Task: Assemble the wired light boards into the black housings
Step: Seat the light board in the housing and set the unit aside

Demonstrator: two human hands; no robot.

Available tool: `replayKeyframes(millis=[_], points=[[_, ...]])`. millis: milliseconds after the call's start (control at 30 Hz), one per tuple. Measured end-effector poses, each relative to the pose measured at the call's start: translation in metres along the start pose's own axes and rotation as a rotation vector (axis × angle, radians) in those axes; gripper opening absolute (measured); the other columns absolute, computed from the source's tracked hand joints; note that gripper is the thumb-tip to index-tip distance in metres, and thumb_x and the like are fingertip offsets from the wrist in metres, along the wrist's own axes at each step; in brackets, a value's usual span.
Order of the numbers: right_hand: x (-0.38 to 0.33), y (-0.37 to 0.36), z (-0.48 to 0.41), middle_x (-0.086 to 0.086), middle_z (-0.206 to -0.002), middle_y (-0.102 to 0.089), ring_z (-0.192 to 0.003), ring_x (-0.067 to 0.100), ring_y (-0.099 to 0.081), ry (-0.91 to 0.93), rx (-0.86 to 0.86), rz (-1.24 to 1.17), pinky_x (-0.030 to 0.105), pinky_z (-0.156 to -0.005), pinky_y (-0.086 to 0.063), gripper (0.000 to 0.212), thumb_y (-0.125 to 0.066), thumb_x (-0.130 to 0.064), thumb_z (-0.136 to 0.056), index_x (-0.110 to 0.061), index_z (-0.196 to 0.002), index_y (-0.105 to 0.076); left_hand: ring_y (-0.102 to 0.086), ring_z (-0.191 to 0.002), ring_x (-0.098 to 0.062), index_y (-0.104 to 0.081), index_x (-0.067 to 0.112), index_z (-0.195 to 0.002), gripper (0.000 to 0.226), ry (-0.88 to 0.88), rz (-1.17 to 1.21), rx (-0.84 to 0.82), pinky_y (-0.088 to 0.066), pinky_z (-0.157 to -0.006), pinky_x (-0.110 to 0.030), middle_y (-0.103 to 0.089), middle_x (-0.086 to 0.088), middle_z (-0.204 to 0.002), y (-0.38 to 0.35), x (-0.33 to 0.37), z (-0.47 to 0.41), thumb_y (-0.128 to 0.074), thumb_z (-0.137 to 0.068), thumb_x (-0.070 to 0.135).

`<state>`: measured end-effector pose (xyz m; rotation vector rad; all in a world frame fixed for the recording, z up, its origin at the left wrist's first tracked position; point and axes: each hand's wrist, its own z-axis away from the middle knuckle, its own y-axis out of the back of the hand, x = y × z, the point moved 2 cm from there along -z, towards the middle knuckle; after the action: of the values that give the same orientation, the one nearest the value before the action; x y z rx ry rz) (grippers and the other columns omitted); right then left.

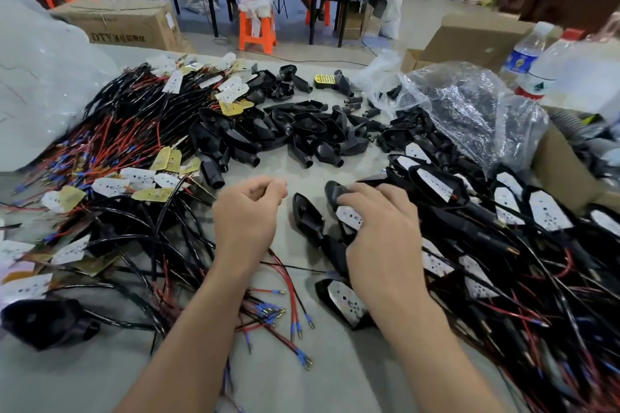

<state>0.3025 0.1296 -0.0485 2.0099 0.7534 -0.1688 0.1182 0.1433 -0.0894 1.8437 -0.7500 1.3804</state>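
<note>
Two bare forearms reach in from the bottom edge over a grey table point(312, 392). The left hand point(246, 214) hovers curled into a loose fist with nothing seen in it, above red and black wires point(290, 305) with blue crimped ends. The right hand point(382, 235) curls its fingers over a black housing point(335, 192) with a white light board point(349, 216) seated in it. Just left of it lies an empty housing point(307, 216). Fitted housings point(543, 211) pile up at right, loose wired boards point(134, 178) at left, and a heap of empty housings point(302, 131) sits beyond the hands.
</note>
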Motion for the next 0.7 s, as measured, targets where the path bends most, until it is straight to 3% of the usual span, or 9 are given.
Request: replayKeyframes(millis=[100, 200, 267, 400, 533, 633, 700], points=[[-0.016, -0.016, 0.006, -0.003, -0.106, -0.073, -0.108, 0.028, -0.056, 0.08, -0.163, 0.012, 0.038, -0.094, -0.044, 0.045, -0.047, 0.0, -0.06, -0.017, -0.09, -0.076, -0.07, -0.072, 0.0, -0.078, 0.044, -0.085, 0.013, -0.108, -0.18, 0.049, -0.061, -0.068, -0.032, -0.07, 0.03, -0.069, 0.002, 0.007, 0.007, -0.067, -0.09, 0.04], [-0.024, -0.031, 0.002, -0.001, -0.103, -0.068, -0.106, 0.024, -0.051, 0.056, -0.39, 0.064, 0.031, -0.084, -0.039, 0.036, -0.047, -0.004, -0.074, -0.016, -0.1, -0.069, -0.071, -0.081, -0.001, -0.081, 0.028, -0.097, 0.015, -0.15, -0.227, 0.108, -0.06, -0.079, -0.035, -0.072, 0.024, -0.078, 0.004, 0.014, 0.008, -0.067, -0.094, 0.032], [-0.027, -0.04, -0.007, 0.001, -0.106, -0.067, -0.107, 0.026, -0.051, 0.038, -0.427, 0.121, 0.033, -0.081, -0.034, 0.03, -0.055, -0.008, -0.081, -0.018, -0.108, -0.062, -0.07, -0.086, -0.005, -0.081, 0.029, -0.099, 0.016, -0.112, -0.257, 0.103, -0.058, -0.082, -0.032, -0.076, 0.018, -0.088, 0.008, 0.02, 0.003, -0.065, -0.095, 0.031], [-0.034, -0.052, -0.028, 0.004, -0.108, -0.067, -0.108, 0.029, -0.056, 0.006, -0.496, 0.311, 0.04, -0.092, -0.036, 0.028, -0.055, -0.013, -0.085, -0.021, -0.112, -0.056, -0.062, -0.08, 0.009, -0.08, 0.033, -0.103, 0.018, 0.02, -0.339, -0.034, -0.043, -0.071, -0.011, -0.076, 0.016, -0.098, 0.024, 0.024, -0.013, -0.065, -0.093, 0.03], [-0.047, -0.059, -0.038, 0.002, -0.097, -0.07, -0.102, 0.026, -0.061, -0.016, -0.477, 0.367, 0.04, -0.093, -0.032, 0.021, -0.054, -0.014, -0.087, -0.024, -0.104, -0.062, -0.062, -0.091, 0.013, -0.078, 0.029, -0.114, 0.023, 0.109, -0.21, -0.153, -0.053, -0.088, -0.018, -0.073, 0.019, -0.101, 0.041, 0.018, -0.01, -0.068, -0.093, 0.027], [-0.06, -0.063, -0.037, -0.005, -0.095, -0.073, -0.095, 0.022, -0.065, -0.183, -0.41, 0.075, 0.037, -0.089, -0.041, 0.018, -0.057, -0.02, -0.093, -0.03, -0.103, -0.069, -0.059, -0.095, 0.011, -0.061, 0.034, -0.138, 0.046, 0.189, -0.2, -0.194, -0.045, -0.08, -0.014, -0.061, 0.022, -0.118, 0.048, 0.007, -0.003, -0.066, -0.093, 0.04], [-0.072, -0.066, -0.034, -0.012, -0.081, -0.071, -0.078, 0.01, -0.064, -0.271, -0.391, -0.222, 0.031, -0.072, -0.048, 0.017, -0.059, -0.02, -0.095, -0.032, -0.089, -0.07, -0.058, -0.11, -0.003, -0.055, 0.034, -0.14, 0.047, 0.285, -0.084, -0.24, -0.048, -0.091, -0.027, -0.057, 0.02, -0.123, 0.049, 0.001, 0.0, -0.064, -0.095, 0.044]])
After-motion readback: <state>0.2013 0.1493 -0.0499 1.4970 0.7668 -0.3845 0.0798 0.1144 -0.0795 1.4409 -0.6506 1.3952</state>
